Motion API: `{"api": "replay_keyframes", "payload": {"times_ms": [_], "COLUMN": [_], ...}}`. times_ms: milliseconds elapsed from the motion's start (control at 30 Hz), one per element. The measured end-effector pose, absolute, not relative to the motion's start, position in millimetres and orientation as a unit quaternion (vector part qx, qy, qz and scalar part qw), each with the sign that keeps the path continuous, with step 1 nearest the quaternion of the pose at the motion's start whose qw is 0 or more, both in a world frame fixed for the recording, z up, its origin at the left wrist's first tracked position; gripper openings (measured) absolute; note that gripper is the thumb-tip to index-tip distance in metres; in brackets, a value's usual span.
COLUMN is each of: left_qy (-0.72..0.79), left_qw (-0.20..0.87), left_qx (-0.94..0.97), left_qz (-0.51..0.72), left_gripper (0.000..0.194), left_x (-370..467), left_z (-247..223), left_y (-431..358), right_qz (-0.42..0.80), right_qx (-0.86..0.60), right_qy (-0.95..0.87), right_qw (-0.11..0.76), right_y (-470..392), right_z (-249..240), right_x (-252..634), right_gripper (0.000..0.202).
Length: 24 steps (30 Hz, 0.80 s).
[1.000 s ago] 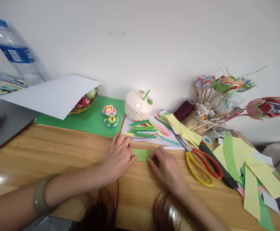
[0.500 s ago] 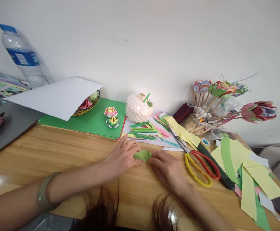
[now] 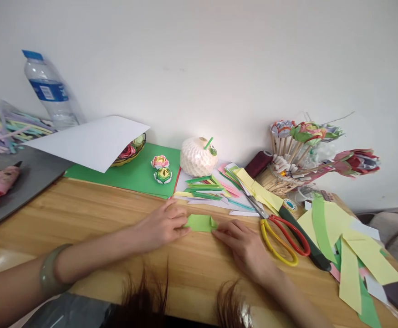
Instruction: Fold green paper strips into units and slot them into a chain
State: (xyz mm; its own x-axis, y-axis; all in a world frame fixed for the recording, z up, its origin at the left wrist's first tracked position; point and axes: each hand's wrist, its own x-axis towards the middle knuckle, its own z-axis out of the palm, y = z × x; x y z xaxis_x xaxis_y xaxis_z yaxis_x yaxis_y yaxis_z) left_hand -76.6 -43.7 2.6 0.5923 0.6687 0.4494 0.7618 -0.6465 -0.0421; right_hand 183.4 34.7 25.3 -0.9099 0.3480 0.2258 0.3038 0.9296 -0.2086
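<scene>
Between my two hands a small light-green piece of paper lies low over the wooden table, with a crease or folded flap near its right end. My left hand pinches its left edge between thumb and fingers. At the right edge, the fingertips of my right hand are closed on the folded corner. Just behind the paper lies a pile of folded green paper strips. Scissors with one yellow and one red handle rest to the right of my right hand.
Yellow and green paper pieces spread over the right side. A basket of sticks and paper flowers stands at the back right. Behind are a white textured pot, paper flowers, a green sheet and a water bottle.
My left hand has shifted left along the paper, so more of the green piece shows between my hands. A raised flap now shows at its right end. The view has turned slightly.
</scene>
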Motion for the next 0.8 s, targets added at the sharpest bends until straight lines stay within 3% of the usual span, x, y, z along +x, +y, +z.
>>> {"api": "replay_keyframes", "payload": {"times_ms": [133, 367, 500, 667, 800], "left_qy": [-0.394, -0.396, -0.475, -0.46, -0.414], "left_qw": [0.099, 0.155, 0.091, -0.013, -0.045], "left_qx": [-0.886, -0.888, -0.859, -0.87, -0.88], "left_qz": [-0.223, -0.175, -0.17, -0.177, -0.227], "left_gripper": [0.026, 0.018, 0.022, 0.021, 0.012], "left_x": [-76, -71, -54, -44, -44], "left_z": [9, 7, 10, 15, 15], "left_y": [-42, -35, -26, -8, 8], "right_qz": [0.082, 0.108, 0.139, 0.284, 0.204], "right_qx": [-0.166, -0.14, -0.108, -0.092, -0.177], "right_qy": [-0.972, -0.968, -0.973, -0.944, -0.947], "right_qw": [0.145, 0.18, 0.148, 0.138, 0.175], "right_y": [31, 6, -12, 6, 38], "right_z": [25, 26, 30, 40, 34], "right_x": [186, 182, 172, 164, 165], "right_gripper": [0.032, 0.026, 0.027, 0.04, 0.038]}}
